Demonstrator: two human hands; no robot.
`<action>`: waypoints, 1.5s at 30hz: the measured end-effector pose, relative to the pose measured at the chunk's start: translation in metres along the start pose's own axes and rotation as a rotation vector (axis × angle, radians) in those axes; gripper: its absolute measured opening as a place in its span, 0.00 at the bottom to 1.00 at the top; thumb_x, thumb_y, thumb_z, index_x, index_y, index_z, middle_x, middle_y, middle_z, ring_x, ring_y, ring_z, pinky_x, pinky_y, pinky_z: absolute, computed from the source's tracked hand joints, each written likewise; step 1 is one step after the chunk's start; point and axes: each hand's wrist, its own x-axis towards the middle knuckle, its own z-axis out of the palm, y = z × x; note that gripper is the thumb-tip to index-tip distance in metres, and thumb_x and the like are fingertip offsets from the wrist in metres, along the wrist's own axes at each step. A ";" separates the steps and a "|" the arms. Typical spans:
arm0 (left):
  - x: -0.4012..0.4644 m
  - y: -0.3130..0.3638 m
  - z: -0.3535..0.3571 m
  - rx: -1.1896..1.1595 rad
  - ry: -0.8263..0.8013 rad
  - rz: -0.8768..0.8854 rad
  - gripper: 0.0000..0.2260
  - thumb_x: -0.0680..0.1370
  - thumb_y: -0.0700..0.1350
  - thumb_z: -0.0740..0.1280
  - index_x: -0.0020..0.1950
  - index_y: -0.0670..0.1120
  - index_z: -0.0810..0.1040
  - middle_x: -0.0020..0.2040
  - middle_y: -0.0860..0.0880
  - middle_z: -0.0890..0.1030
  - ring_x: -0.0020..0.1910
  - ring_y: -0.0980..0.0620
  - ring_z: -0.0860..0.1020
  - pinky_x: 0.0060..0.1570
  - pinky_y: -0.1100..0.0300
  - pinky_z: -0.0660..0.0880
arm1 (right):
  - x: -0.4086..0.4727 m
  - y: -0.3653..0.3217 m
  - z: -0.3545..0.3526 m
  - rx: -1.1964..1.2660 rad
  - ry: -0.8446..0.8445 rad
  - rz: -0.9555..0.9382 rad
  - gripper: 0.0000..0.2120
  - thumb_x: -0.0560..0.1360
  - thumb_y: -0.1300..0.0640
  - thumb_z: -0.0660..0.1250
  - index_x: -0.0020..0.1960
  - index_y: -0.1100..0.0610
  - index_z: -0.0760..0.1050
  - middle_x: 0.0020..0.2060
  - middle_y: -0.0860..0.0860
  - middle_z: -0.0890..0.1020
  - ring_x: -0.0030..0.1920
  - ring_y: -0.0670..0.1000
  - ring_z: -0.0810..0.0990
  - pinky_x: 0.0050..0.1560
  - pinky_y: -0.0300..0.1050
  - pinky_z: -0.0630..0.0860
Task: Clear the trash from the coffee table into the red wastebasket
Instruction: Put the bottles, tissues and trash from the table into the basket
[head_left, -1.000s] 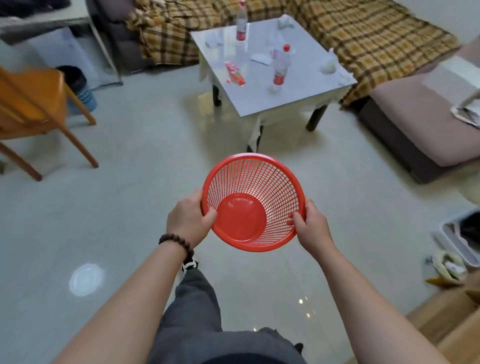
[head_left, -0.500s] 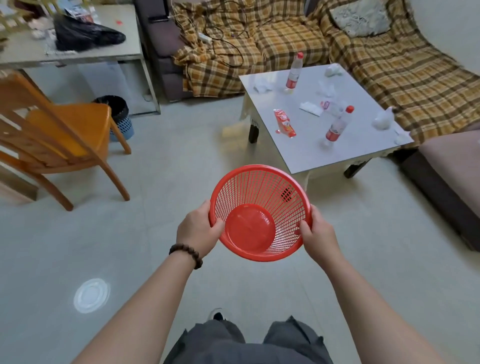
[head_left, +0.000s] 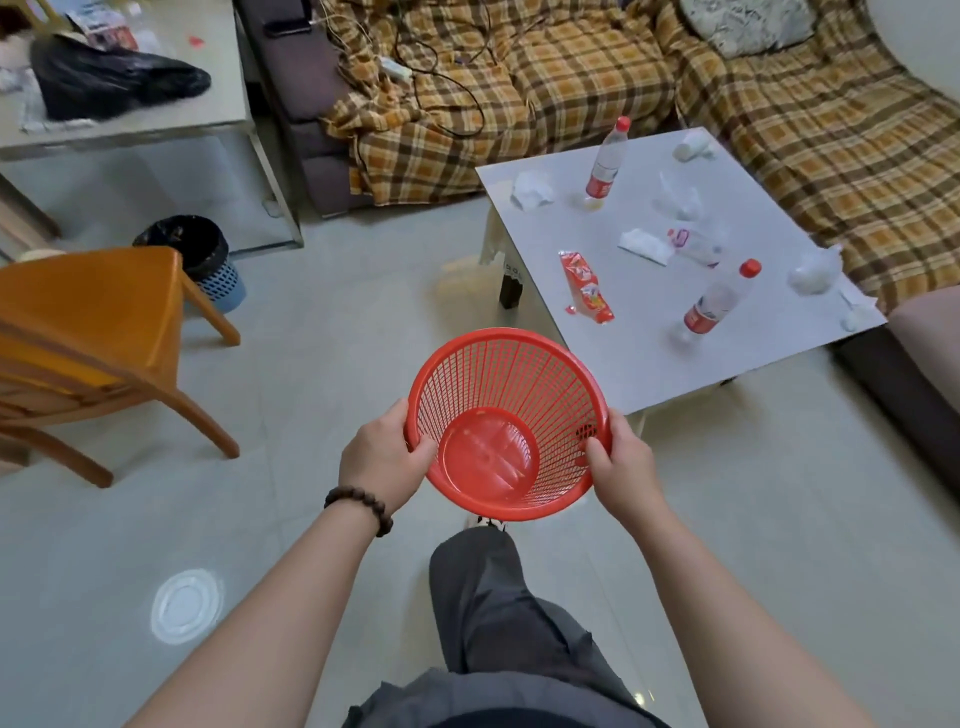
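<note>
Gripping opposite sides of the rim, the left hand (head_left: 382, 457) and right hand (head_left: 623, 467) hold one round red plastic lattice wastebasket (head_left: 506, 423) in the air between them, its solid bottom bare. Ahead and to the right of the hands stands a glossy white square coffee table (head_left: 649, 358). On it are three clear plastic bottles, two upright with red caps (head_left: 714, 304) (head_left: 605, 163) and one lying flat (head_left: 696, 247), one red snack wrapper (head_left: 587, 286), and several crumpled white tissues (head_left: 532, 189).
</note>
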 end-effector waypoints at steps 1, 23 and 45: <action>0.024 0.006 0.000 0.011 0.003 -0.001 0.06 0.72 0.50 0.64 0.46 0.50 0.74 0.33 0.53 0.79 0.32 0.53 0.77 0.31 0.54 0.77 | 0.021 -0.005 0.001 0.012 0.004 0.006 0.15 0.75 0.60 0.57 0.60 0.51 0.70 0.39 0.39 0.76 0.39 0.37 0.75 0.32 0.28 0.66; 0.433 0.066 0.010 -0.097 -0.192 -0.050 0.18 0.73 0.38 0.58 0.63 0.48 0.67 0.44 0.47 0.78 0.40 0.45 0.77 0.37 0.58 0.70 | 0.357 -0.099 0.033 0.126 0.183 0.136 0.20 0.74 0.64 0.59 0.65 0.53 0.69 0.48 0.44 0.77 0.47 0.44 0.73 0.46 0.34 0.65; 0.682 0.083 0.070 0.250 -0.556 0.088 0.15 0.75 0.37 0.59 0.62 0.41 0.68 0.47 0.37 0.80 0.46 0.36 0.78 0.44 0.50 0.74 | 0.513 -0.030 0.088 -0.134 0.202 0.709 0.26 0.76 0.55 0.63 0.73 0.54 0.61 0.71 0.60 0.62 0.71 0.60 0.61 0.69 0.57 0.62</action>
